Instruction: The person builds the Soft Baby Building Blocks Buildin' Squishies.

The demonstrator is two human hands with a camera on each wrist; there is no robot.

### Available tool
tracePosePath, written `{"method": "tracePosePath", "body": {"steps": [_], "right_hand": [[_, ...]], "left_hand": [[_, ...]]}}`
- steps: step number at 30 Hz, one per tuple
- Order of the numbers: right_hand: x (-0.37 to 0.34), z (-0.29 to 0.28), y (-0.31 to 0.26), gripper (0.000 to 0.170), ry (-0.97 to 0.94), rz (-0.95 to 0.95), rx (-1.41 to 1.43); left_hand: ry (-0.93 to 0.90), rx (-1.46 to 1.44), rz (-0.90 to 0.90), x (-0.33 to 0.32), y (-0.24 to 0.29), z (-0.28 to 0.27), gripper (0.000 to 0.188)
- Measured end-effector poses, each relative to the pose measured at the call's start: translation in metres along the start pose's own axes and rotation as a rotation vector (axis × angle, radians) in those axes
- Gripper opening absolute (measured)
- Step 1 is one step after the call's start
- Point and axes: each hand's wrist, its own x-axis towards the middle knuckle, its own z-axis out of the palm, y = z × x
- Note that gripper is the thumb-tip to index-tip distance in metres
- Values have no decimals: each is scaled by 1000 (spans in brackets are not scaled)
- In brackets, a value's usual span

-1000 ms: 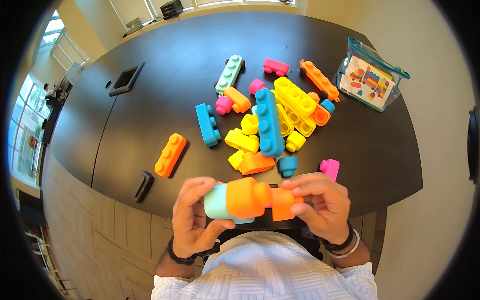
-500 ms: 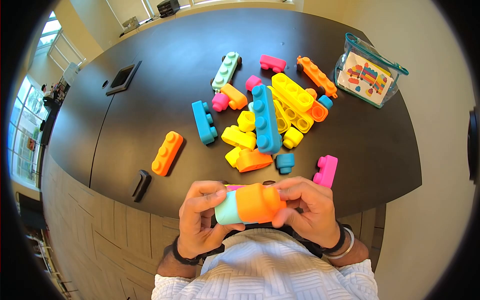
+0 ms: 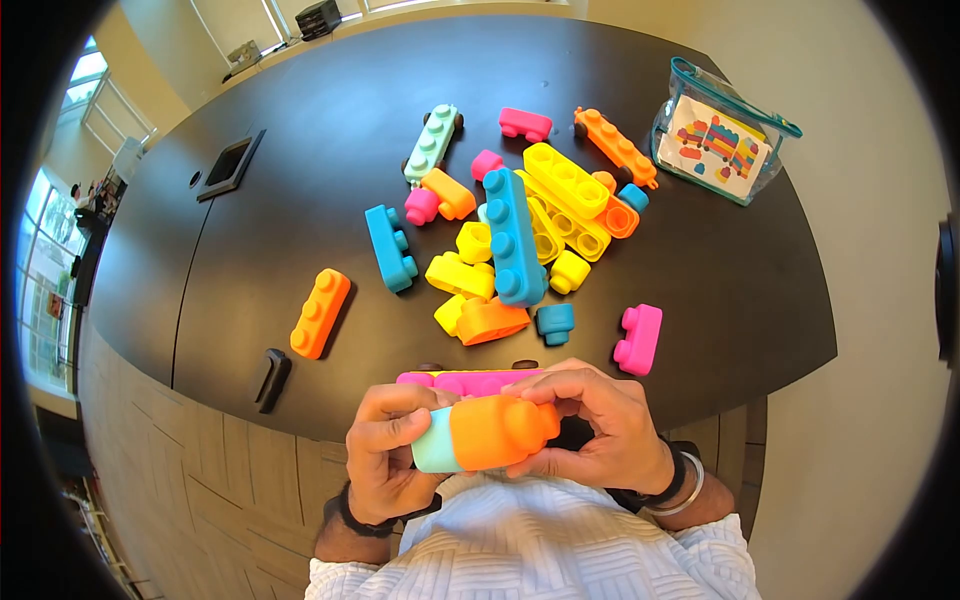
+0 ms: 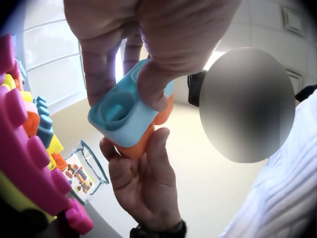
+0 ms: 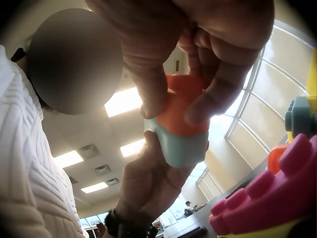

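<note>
My left hand (image 3: 388, 450) grips a mint block (image 3: 433, 445) between thumb and fingers. Stacked on its studded side is an orange block (image 3: 488, 432). My right hand (image 3: 608, 425) pinches orange at the far end of this stack, its fingertips covering part of the studs there. In the left wrist view, the underside of the mint block (image 4: 116, 106) shows round hollows. Just beyond both hands, a long pink studded block (image 3: 470, 382) sits on a yellow layer with dark wheels.
On the dark table (image 3: 700, 260), a pile of yellow, orange and pink blocks surrounds a long blue block (image 3: 515, 240). An orange block (image 3: 320, 313) and a black piece (image 3: 272, 380) lie left, a pink block (image 3: 638, 340) right. A clear bag (image 3: 720, 135) stands at back right.
The small orange block in my right hand has moved left against the stack's orange block. My hands have dropped slightly, and the long pink block shows more beyond them.
</note>
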Motion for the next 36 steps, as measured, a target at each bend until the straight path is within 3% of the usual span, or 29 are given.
{"method": "tracePosePath", "body": {"steps": [6, 9, 12, 13, 15, 17, 20, 23, 30, 35, 36], "right_hand": [[-1, -1, -5, 62, -29, 62, -33], [5, 1, -4, 65, -92, -89, -150], [2, -9, 2, 73, -81, -185, -310], [0, -16, -1, 73, -97, -185, -302], [-1, -32, -5, 76, 20, -54, -377], [0, -45, -1, 79, 43, -81, -429], [0, -54, 0, 76, -7, -104, -651], [4, -46, -4, 73, -50, -88, -696], [22, -21, -5, 70, -159, -94, -789], [24, -7, 4, 69, -255, -108, -698], [23, -5, 4, 65, -281, -42, -645]], "left_hand": [[4, -39, 18, 0, -1, 4, 70], [-25, -35, 69, 3, -2, 9, 61], [-100, 208, 117, 18, 6, 3, 55], [-87, 215, 107, 20, 7, -1, 55], [-110, 500, 87, 21, 7, -15, 64], [-116, 585, 59, 18, 4, -30, 67], [-246, 784, -143, 17, 6, -38, 58], [-319, 806, -251, 14, 4, -36, 53], [-308, 827, -268, 10, -5, -36, 40], [-263, 819, -281, 8, -8, -34, 36], [-271, 806, -278, 8, -9, -36, 36]]}}
